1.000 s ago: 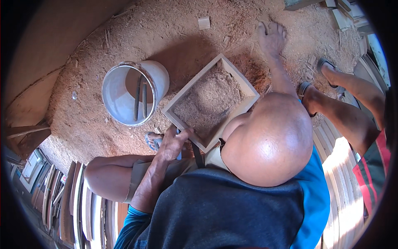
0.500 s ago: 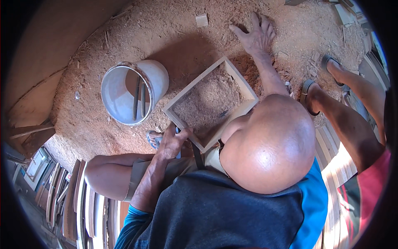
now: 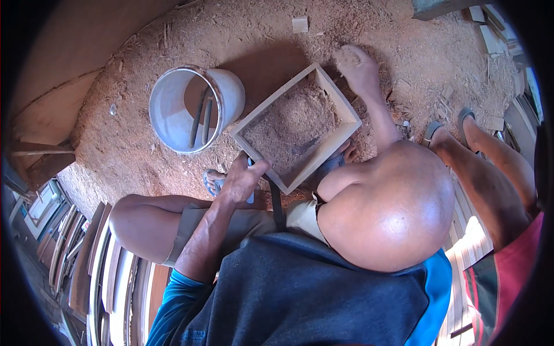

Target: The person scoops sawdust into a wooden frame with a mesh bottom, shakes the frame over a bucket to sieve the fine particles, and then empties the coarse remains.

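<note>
A rectangular wooden frame (image 3: 332, 151) sits tilted between my knees, with sawdust (image 3: 294, 118) heaped inside. Whether it has a bottom I cannot tell. My left hand (image 3: 245, 177) is closed on its near left side, thumb along the edge; a bluish-white strip shows beside the fingers. Past the frame's far right side, my right hand (image 3: 362, 74) is cupped around a clump of sawdust, just above the ground. To the left of the frame stands a white bucket (image 3: 231, 95) with two dark sticks (image 3: 201, 122) in it.
Sawdust and shavings cover the ground, with a small wood block (image 3: 300, 24) at the far side. Another person's legs (image 3: 485, 164) are close on the right. Stacked boards (image 3: 124, 282) lie at the lower left, and a large brown panel (image 3: 63, 57) rises at the far left.
My right hand has gone from spread fingers on the sawdust to a cupped grip, drawn nearer to me with sawdust in it. The left hand keeps its hold on the frame.
</note>
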Demonstrator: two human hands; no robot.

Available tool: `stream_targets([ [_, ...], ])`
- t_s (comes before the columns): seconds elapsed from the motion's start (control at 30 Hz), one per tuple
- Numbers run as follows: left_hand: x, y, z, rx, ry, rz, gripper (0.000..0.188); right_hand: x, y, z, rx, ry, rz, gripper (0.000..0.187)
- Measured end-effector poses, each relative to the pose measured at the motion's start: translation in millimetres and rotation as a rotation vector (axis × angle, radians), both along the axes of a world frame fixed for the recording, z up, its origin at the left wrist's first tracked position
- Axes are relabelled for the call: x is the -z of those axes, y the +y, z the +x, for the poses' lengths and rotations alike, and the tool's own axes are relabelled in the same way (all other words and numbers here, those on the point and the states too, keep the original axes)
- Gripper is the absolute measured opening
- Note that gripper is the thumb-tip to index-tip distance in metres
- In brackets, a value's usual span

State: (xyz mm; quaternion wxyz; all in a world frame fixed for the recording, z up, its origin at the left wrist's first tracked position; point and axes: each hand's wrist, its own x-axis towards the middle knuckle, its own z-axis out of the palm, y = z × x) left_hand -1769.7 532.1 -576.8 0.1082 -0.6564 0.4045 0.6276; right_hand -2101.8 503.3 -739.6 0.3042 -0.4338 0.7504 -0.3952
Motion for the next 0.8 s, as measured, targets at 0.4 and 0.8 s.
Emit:
stream_targets([
  [0.4,-12.6,-6.8,-14.1,0.079,0.004,0.044,0.066,-95.3,29.8,43.5,-0.42,-0.408,0.062,0.047],
  [0.8,-17.8,4.3,9.1,0.023,-0.072,0.134,0.058,-14.4,-120.3,95.0,-0.947,0.504,-0.117,0.044],
])
